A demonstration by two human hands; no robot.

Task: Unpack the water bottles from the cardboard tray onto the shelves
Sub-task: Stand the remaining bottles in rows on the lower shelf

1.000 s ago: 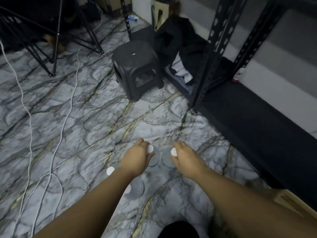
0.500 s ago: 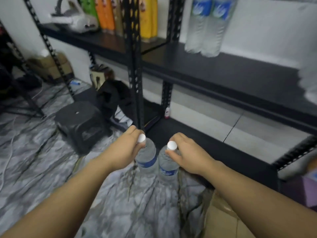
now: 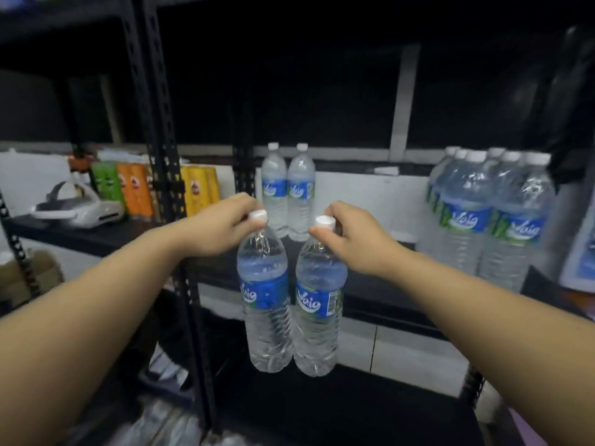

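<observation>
My left hand [image 3: 215, 225] grips the white cap of a clear water bottle [image 3: 264, 294] with a blue label. My right hand [image 3: 354, 238] grips the cap of a second, matching bottle [image 3: 318, 304]. Both bottles hang upright side by side in the air, in front of the middle black shelf [image 3: 380, 281]. Two bottles [image 3: 288, 191] stand at the back of that shelf. A cluster of several bottles [image 3: 492, 217] stands on its right part. The cardboard tray is out of view.
A black perforated shelf post [image 3: 161, 149] rises just left of my left hand. On the left shelf lie a white headset [image 3: 80, 209] and green, orange and yellow packs [image 3: 141, 191]. The lower black shelf [image 3: 322, 410] is below the held bottles.
Both hands have lifted the two bottles from floor level up to the middle shelf's height. My view has swung up from the marble floor to the shelves.
</observation>
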